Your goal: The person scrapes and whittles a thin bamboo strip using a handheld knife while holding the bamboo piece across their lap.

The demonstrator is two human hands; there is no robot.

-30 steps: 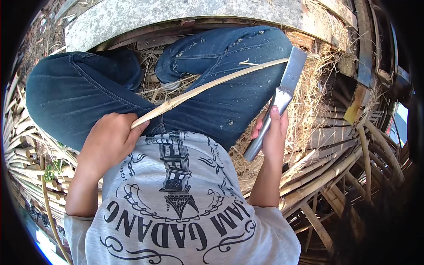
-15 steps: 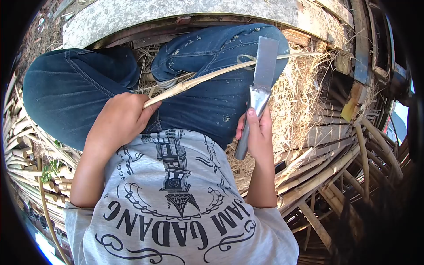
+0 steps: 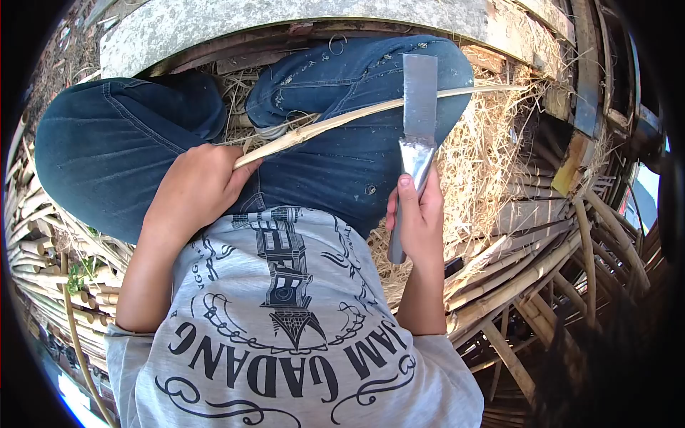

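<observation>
My left hand [image 3: 196,184] is closed round the near end of a long bamboo strip [image 3: 314,130]. The strip slants up to the right across my jeans [image 3: 321,167], and its thin far end reaches past my right knee. My right hand [image 3: 419,214] grips the metal handle of a broad, flat-bladed knife [image 3: 419,100]. Its square-ended blade points away from me and lies over the strip from this view; whether the two touch I cannot tell. A thin curled shaving [image 3: 337,46] is by the top edge of my right leg.
Pale shavings [image 3: 481,153] are heaped on the right. A weathered board [image 3: 285,16] runs across in front of my legs. Bamboo poles [image 3: 514,285] lie at the right, and cut bamboo ends [image 3: 43,260] are stacked at the left.
The knife has turned a little more upright and its blade has shifted slightly left along the strip. A curled shaving has gone from the strip near the blade; one now shows further up.
</observation>
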